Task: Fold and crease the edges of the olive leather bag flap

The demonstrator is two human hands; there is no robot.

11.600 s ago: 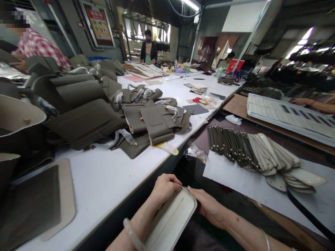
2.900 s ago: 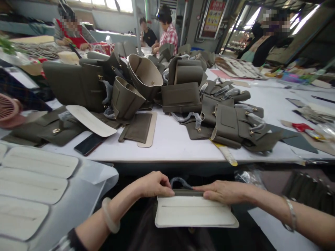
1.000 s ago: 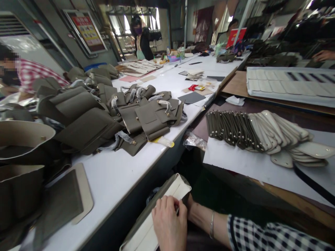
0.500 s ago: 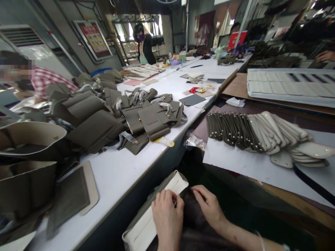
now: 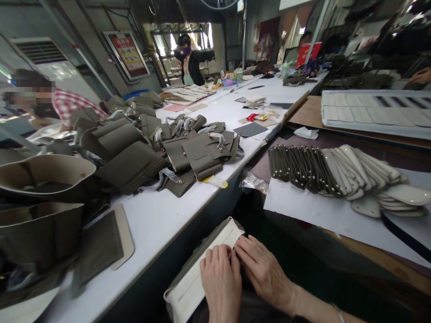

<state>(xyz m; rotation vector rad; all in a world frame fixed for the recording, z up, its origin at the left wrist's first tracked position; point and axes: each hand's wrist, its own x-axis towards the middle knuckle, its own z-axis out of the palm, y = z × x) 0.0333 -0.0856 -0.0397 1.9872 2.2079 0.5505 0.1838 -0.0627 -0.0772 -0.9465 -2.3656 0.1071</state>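
Observation:
A dark olive bag with a long cream panel lies tilted at the bottom centre, below the table edge. The panel has a thin slit or line along its middle. My left hand rests over the panel's right edge, its fingers curled and gripping there. Beside it, my right hand has its bent fingers pressed to the same edge near the panel's far end. The two sets of fingertips almost meet, and what lies between them is hidden.
Several olive bags with wrapped handles are heaped on the white table. Open bag bodies stand at left. Rows of dark and cream straps lie on the right-hand table. A person in a checked sleeve bends at left; another person stands behind.
My right hand has moved left and now touches the bag's edge beside my left hand. The left hand keeps its grip. The camera view has shifted slightly.

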